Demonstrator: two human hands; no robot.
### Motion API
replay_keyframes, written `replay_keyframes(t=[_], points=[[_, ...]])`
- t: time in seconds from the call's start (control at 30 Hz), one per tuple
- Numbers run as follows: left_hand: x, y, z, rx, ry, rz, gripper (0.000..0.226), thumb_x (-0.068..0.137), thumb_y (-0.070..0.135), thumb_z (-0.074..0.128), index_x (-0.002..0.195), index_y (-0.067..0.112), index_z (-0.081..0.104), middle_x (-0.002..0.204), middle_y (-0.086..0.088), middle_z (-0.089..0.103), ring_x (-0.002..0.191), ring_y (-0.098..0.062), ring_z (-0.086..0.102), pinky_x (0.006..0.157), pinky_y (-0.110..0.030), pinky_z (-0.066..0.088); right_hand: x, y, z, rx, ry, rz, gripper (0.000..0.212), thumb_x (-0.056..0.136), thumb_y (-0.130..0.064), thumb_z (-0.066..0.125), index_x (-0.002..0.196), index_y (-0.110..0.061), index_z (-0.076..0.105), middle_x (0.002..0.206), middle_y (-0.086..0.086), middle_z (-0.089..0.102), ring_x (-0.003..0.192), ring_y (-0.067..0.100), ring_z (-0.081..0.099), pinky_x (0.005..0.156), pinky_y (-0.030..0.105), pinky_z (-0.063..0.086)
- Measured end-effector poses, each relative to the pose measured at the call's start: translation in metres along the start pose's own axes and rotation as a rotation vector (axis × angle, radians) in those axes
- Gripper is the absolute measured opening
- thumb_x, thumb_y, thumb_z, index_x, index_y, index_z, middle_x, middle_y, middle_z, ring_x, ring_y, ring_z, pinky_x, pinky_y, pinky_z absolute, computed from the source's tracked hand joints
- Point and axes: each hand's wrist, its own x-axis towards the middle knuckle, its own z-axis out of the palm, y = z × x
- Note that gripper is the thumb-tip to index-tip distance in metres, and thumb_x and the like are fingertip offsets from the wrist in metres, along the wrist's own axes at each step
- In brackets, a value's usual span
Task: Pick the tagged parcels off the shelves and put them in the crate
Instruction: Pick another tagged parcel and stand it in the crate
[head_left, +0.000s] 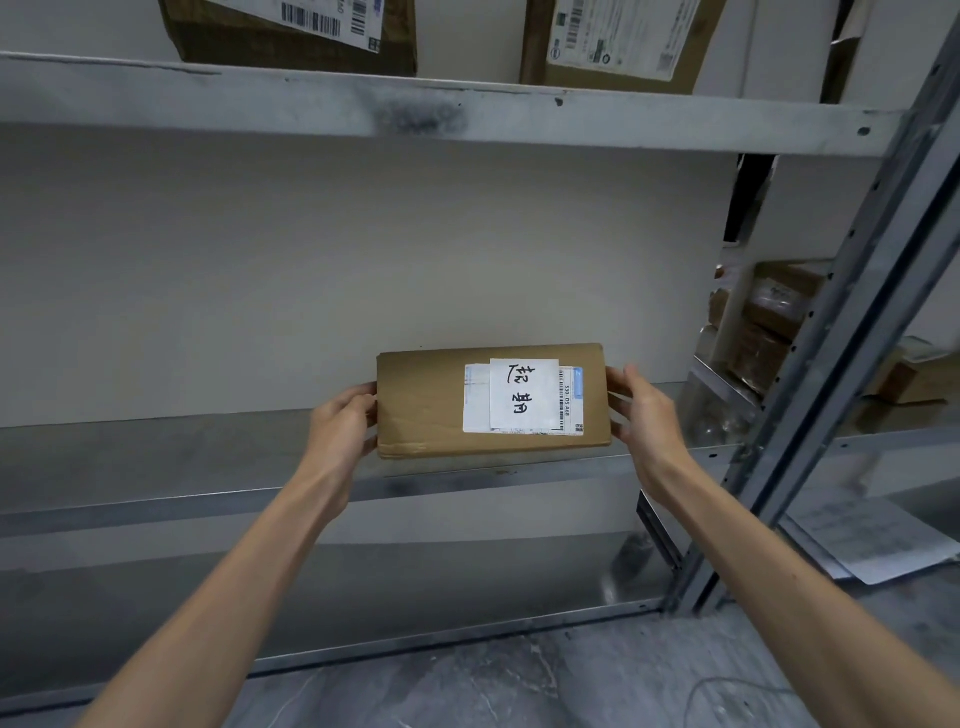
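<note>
A brown parcel (431, 410) sat between the left hand (345, 415) and right hand (641, 410), gripped at both ends, a handwritten tag (524, 395) facing up.

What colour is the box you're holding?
Brown cardboard box, with a white label bearing black handwriting. The head view shows it.

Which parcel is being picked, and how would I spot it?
Find the metal rack. At the front of its middle shelf, the left hand and right hand hold a flat brown parcel by its ends. Unlike the boxes above, it bears a white slip with handwritten characters.
</note>
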Motion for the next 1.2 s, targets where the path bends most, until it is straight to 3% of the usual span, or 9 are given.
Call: replay_keyframes(t=[0.27,0.57,0.73,0.9,1.1,1.2], points=[[0.001,0.006,0.018,-0.021,0.018,0.013,0.031,0.104,0.008,0.036,0.115,0.019,0.062,0.1,0.004,0.067,0.095,-0.01,0.062,0.071,-0.027,0.048,0.009,-0.009,-0.013,-0.033,0.013,-0.026,0.04,0.106,-0.035,0.034,0.12,-0.015,0.067,0.115,-0.003,0.07,0.11,0.007,0.06,0.095,0.035,0.047],[-0.009,0.035,0.037,-0.002,0.019,-0.044,0.025,0.102,0.009,0.043,0.114,0.015,0.064,0.106,-0.003,0.069,0.096,-0.016,0.064,0.076,-0.032,0.051,0.011,-0.043,-0.033,-0.074,0.05,0.051,0.038,0.106,-0.035,0.035,0.12,-0.016,0.065,0.116,-0.003,0.069,0.113,0.01,0.06,0.097,0.034,0.047],[-0.026,0.085,0.051,0.015,0.017,-0.123,0.026,0.103,0.007,0.041,0.116,0.007,0.063,0.106,-0.008,0.067,0.093,-0.018,0.063,0.074,-0.033,0.052,0.004,-0.1,-0.045,-0.122,0.105,0.128,0.039,0.106,-0.035,0.035,0.122,-0.013,0.064,0.114,-0.002,0.069,0.102,0.003,0.061,0.099,0.036,0.046],[-0.046,0.155,0.065,0.007,-0.005,-0.196,0.022,0.102,0.006,0.044,0.113,0.009,0.063,0.103,-0.01,0.067,0.089,-0.019,0.062,0.068,-0.03,0.051,-0.004,-0.172,-0.062,-0.146,0.158,0.203,0.03,0.104,-0.038,0.041,0.102,-0.022,0.065,0.104,-0.004,0.072,0.101,0.011,0.065,0.102,0.044,0.047],[-0.067,0.249,0.068,0.062,-0.07,-0.271,0.021,0.104,0.012,0.043,0.103,0.012,0.064,0.103,-0.007,0.069,0.098,-0.023,0.065,0.076,-0.034,0.052,-0.014,-0.273,-0.071,-0.169,0.159,0.241,0.03,0.104,-0.041,0.039,0.099,-0.027,0.065,0.092,-0.007,0.073,0.092,0.009,0.067,0.096,0.037,0.048],[-0.083,0.29,0.062,0.094,-0.1,-0.325,0.021,0.104,0.016,0.045,0.108,0.009,0.065,0.11,-0.01,0.07,0.1,-0.022,0.064,0.076,-0.034,0.052,-0.018,-0.327,-0.072,-0.22,0.155,0.259,0.035,0.104,-0.041,0.038,0.106,-0.025,0.069,0.097,-0.006,0.074,0.099,0.011,0.067,0.095,0.036,0.047]])
